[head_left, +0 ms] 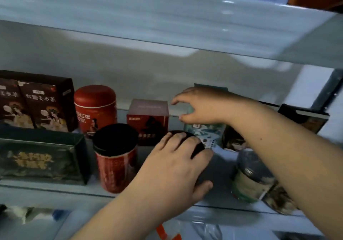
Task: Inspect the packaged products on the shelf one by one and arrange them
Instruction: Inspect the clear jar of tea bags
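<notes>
On the shelf (55, 188) stand several packaged products. My left hand (172, 169) lies over a black-lidded jar (196, 143) at the shelf's middle, fingers curled round its lid; the jar's body is hidden under the hand. My right hand (202, 106) reaches in from the right, in front of the upper part of a teal printed box (206, 132) at the back. Its fingers and thumb are spread apart and curved, with nothing between their tips.
Left of my hands stand a red can with a black lid (115, 158), a round red tin (95, 108), a dark red box (148, 121), two dark tea boxes (37, 106) and a dark green box (42, 158). A clear-lidded jar (254, 175) and dark boxes (304, 117) stand at the right. An upper shelf (167, 17) hangs overhead.
</notes>
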Tool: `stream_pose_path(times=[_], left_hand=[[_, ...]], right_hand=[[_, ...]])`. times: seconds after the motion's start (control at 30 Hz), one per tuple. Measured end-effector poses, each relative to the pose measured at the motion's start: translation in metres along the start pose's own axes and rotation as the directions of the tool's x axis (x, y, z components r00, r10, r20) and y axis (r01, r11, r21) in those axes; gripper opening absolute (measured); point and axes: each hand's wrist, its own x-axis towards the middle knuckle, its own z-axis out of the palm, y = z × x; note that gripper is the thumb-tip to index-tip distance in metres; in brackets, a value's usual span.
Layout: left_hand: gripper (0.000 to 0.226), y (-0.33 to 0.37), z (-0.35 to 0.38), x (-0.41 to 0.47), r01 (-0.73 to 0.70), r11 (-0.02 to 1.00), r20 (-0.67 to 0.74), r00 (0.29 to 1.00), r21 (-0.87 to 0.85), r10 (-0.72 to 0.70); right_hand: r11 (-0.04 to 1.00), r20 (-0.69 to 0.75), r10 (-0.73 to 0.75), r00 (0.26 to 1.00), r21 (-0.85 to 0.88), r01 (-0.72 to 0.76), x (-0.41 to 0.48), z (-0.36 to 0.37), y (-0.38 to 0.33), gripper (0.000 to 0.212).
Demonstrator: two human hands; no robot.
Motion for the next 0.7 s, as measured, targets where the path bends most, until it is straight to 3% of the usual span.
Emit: stream_pose_path(times=[0.23, 0.33, 0.43, 0.5, 0.53, 0.6, 0.63, 0.7], left_hand=[[0.042, 0.000, 0.010, 0.003, 0.036, 0.999, -0.055, 0.998, 0.014, -0.035], [0.042, 0.012, 0.005, 0.006, 0.056, 0.998, -0.164, 0.985, 0.008, -0.054], [0.044, 0.053, 0.010, 0.009, -0.003, 0.976, -0.295, 0.953, -0.216, -0.062], [0.061, 0.087, 0.022, 0.015, 0.085, 0.894, -0.160, 0.972, -0.440, -0.172], [0.076, 0.101, 0.029, 0.020, 0.213, 0.837, 0.011, 0.971, -0.504, -0.241], [0.111, 0.119, 0.054, 0.035, 0.468, 0.670, 0.364, 0.881, -0.576, -0.302], [0.124, 0.124, 0.067, 0.044, 0.531, 0.582, 0.438, 0.845, -0.616, -0.307], [0.130, 0.128, 0.089, 0.061, 0.542, 0.481, 0.418, 0.839, -0.689, -0.348]], right_hand=[[0.998, -0.156, 0.041, 0.987, 0.063, -0.031, -0.088, -0.014, 0.014, 0.044], [0.989, -0.211, 0.112, 0.971, 0.114, -0.089, -0.125, -0.007, 0.028, 0.046], [0.966, -0.251, 0.229, 0.940, 0.180, -0.188, -0.167, 0.012, 0.040, 0.052], [0.945, -0.272, 0.309, 0.911, 0.199, -0.261, -0.194, 0.033, 0.047, 0.053], [0.933, -0.288, 0.347, 0.893, 0.203, -0.297, -0.206, 0.046, 0.049, 0.053], [0.911, -0.324, 0.411, 0.852, 0.186, -0.369, -0.228, 0.078, 0.049, 0.057], [0.900, -0.349, 0.437, 0.829, 0.173, -0.401, -0.236, 0.094, 0.049, 0.059], [0.883, -0.398, 0.466, 0.790, 0.160, -0.441, -0.248, 0.123, 0.050, 0.065]])
